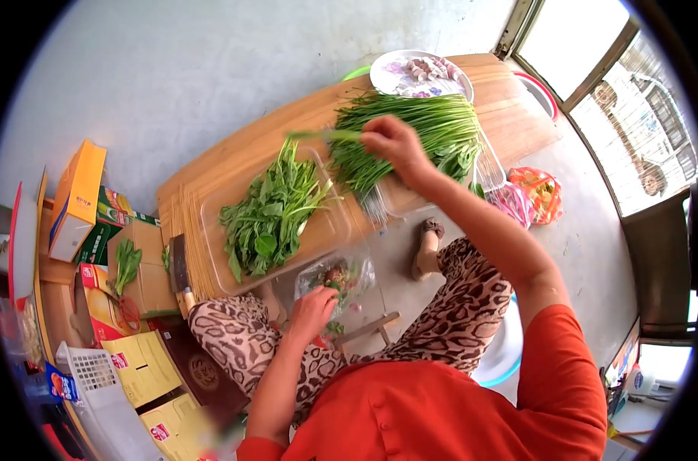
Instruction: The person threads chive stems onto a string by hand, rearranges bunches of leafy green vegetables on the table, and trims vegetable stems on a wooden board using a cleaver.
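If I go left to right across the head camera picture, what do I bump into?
Orange box → knife → leafy greens → pile of long green stalks → orange bag.

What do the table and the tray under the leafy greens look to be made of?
Table: smooth wood or wood-look laminate, going by its long brown grain lines. Tray: clear and glossy, probably plastic; the wood tone shows through it.
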{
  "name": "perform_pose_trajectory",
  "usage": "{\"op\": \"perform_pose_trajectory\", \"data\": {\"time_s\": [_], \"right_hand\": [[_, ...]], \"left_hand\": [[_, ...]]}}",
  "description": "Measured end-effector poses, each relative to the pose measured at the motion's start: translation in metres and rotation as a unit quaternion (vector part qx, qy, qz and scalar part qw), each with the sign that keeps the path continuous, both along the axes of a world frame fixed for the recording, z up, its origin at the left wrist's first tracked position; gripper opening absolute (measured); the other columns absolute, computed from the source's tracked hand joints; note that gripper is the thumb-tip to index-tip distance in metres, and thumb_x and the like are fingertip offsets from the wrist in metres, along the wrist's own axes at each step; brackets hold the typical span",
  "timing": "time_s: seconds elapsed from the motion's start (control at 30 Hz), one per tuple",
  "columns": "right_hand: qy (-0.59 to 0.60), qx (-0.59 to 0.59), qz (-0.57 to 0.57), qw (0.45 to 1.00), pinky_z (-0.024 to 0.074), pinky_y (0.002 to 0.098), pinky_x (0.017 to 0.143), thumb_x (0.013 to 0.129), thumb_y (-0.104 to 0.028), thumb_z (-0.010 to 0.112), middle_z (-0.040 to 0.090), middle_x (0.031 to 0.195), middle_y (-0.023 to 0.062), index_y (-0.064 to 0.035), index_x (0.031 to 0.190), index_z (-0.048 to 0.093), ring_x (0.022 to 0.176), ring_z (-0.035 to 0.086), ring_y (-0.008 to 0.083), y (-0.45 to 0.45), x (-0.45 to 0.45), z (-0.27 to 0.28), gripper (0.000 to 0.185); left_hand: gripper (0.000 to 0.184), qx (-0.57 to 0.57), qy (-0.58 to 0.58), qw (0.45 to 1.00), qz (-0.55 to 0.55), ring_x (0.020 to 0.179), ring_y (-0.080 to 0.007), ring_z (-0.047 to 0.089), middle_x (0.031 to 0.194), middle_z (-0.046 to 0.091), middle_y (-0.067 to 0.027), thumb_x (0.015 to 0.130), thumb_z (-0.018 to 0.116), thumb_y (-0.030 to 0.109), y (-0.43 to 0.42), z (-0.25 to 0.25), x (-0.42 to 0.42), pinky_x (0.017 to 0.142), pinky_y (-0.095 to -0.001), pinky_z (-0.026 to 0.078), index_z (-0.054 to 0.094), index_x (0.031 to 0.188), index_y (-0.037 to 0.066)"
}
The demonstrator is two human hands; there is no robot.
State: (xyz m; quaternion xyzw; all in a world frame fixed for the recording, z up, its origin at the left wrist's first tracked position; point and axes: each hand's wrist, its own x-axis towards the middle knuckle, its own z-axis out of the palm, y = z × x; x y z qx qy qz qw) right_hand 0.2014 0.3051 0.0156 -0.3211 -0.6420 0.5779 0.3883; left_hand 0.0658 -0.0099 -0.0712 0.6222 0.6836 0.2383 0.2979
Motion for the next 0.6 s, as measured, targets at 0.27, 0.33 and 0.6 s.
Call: {"op": "perform_pose_trajectory", "data": {"time_s": [0.27,0.33,0.6], "right_hand": [[-0.034,-0.366,-0.026,0.929,0.0505,0.0326,0.073,0.092,-0.023,0.056,0.064,0.101,0.0075,-0.0042,0.116,0.054,0.090,0.063,0.0201,-0.095,0.056,-0.103,0.030],[-0.010,-0.486,-0.076,0.871,0.0505,0.0343,0.076,0.096,-0.025,0.050,0.063,0.107,0.0079,-0.0050,0.123,0.051,0.096,0.063,0.0226,-0.090,0.078,-0.138,0.033],[0.106,-0.518,-0.237,0.815,0.0495,0.0452,0.083,0.093,-0.037,0.053,0.054,0.116,0.0134,-0.0073,0.124,0.043,0.106,0.058,0.0311,-0.057,0.077,-0.156,0.044]], "left_hand": [[0.017,0.043,-0.030,0.998,0.023,0.084,-0.0347,0.061,0.093,0.063,-0.0133,0.084,0.063,0.013,-0.017,0.011,-0.005,0.071,-0.0403,0.049,0.063,0.100,0.005],[0.016,0.060,-0.013,0.998,0.016,0.084,-0.0346,0.061,0.093,0.063,-0.0132,0.084,0.063,0.013,-0.015,0.011,-0.007,0.071,-0.0403,0.049,0.064,0.099,0.006],[0.016,0.038,0.008,0.999,0.000,0.082,-0.0338,0.061,0.093,0.063,-0.0134,0.085,0.062,0.012,-0.011,0.012,-0.002,0.070,-0.0401,0.048,0.065,0.099,0.004]]}}
